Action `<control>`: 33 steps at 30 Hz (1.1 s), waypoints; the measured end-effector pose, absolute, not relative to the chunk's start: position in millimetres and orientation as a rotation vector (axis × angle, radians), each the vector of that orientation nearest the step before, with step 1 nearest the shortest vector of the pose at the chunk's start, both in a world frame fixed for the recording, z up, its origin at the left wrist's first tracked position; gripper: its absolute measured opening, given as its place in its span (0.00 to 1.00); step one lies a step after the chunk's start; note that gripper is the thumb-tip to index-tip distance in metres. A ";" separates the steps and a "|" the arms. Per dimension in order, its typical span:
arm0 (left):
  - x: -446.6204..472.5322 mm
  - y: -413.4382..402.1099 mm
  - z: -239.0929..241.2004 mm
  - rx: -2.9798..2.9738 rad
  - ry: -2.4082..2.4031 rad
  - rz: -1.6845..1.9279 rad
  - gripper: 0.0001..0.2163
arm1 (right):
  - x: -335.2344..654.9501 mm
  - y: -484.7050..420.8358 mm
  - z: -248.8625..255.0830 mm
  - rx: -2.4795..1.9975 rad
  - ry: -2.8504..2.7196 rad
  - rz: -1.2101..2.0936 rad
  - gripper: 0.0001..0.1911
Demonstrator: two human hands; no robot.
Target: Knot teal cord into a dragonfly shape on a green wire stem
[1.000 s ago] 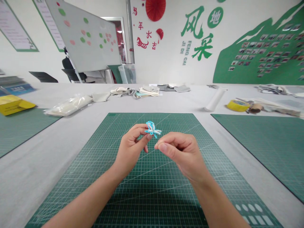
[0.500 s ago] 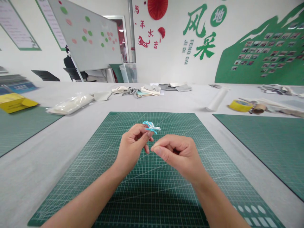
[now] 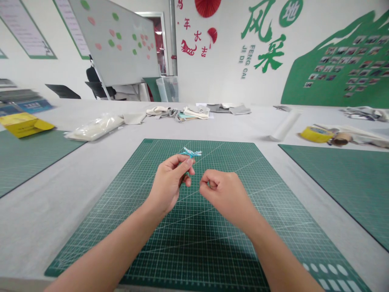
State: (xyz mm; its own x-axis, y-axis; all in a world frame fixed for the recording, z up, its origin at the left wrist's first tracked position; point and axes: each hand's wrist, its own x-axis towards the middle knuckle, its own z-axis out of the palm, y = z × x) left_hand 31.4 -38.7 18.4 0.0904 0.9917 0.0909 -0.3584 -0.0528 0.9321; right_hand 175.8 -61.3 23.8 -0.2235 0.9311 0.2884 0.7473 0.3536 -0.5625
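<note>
Between the thumb and forefinger of my left hand (image 3: 172,178) is a small light-blue and white beaded bow (image 3: 192,153), its loops sticking up past the fingertips. My right hand (image 3: 225,192) is just to the right, thumb and forefinger pinched together; whatever they hold, if anything, is too fine to make out. A small gap separates the two hands. Both are raised over a green gridded cutting mat (image 3: 146,251).
More cutting mats lie at left (image 3: 33,158) and right (image 3: 343,178). Beyond are a yellow box (image 3: 26,125), a plastic-wrapped packet (image 3: 95,127), fabric scraps (image 3: 196,112), a white roll (image 3: 285,125) and yellow tape (image 3: 316,134).
The bow has tipped, so it shows more from its edge. My right hand has turned and drawn slightly away to the right. The camera view has shifted a little.
</note>
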 end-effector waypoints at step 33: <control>39.8 -47.2 19.9 0.938 0.758 1.151 0.06 | 168.0 -59.6 24.2 -1.236 -1.445 0.317 0.05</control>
